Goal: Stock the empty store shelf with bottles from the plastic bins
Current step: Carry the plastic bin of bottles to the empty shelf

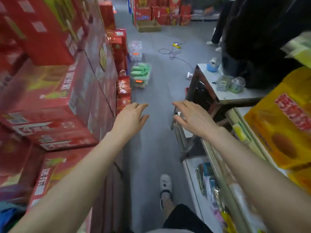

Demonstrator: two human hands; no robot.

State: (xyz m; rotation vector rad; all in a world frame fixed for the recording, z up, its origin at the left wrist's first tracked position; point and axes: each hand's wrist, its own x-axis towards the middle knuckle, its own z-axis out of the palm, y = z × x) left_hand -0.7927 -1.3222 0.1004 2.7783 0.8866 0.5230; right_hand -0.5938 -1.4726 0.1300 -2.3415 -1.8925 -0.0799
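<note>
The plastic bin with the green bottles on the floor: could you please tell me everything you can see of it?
The plastic bin is clear, rectangular and open-topped, standing upright on the grey floor beside the red boxes on the aisle's left. Green bottles fill it in rows, too blurred to detail. A small orange tag shows on its near wall. The left hand and right hand are open, well short of it.

Open aisle (pixel 156 101) between stacked boxes (pixel 55 91), counter (pixel 218 96)
</note>
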